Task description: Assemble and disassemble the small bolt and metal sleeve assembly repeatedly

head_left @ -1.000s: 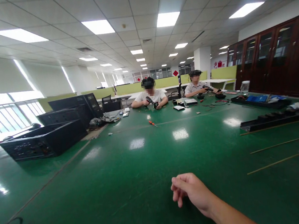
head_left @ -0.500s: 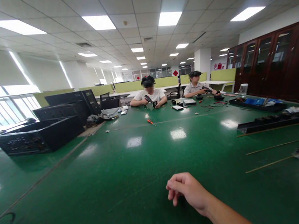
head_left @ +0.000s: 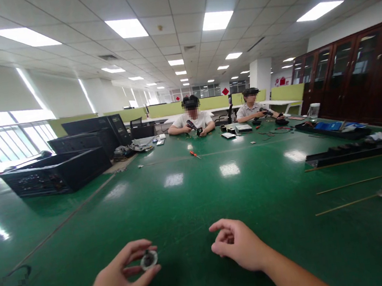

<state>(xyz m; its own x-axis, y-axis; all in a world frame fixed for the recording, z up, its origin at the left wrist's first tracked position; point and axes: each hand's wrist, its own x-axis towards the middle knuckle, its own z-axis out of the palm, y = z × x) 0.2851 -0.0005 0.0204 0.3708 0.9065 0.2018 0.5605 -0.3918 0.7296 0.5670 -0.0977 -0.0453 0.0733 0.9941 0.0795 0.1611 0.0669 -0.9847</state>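
Our left hand [head_left: 114, 280] clamped, thumb and fingertips, on small round part [head_left: 149, 260], pale rim, dark centre; part near, left of middle, seemingly just above green table [head_left: 185, 204]. Our right hand [head_left: 243, 245] just right, thumb and index apart, nothing seen in it. Best we pinch rim lightly, centre uncovered. Farther: orange screwdriver [head_left: 194, 154]; left, black case [head_left: 58, 175].
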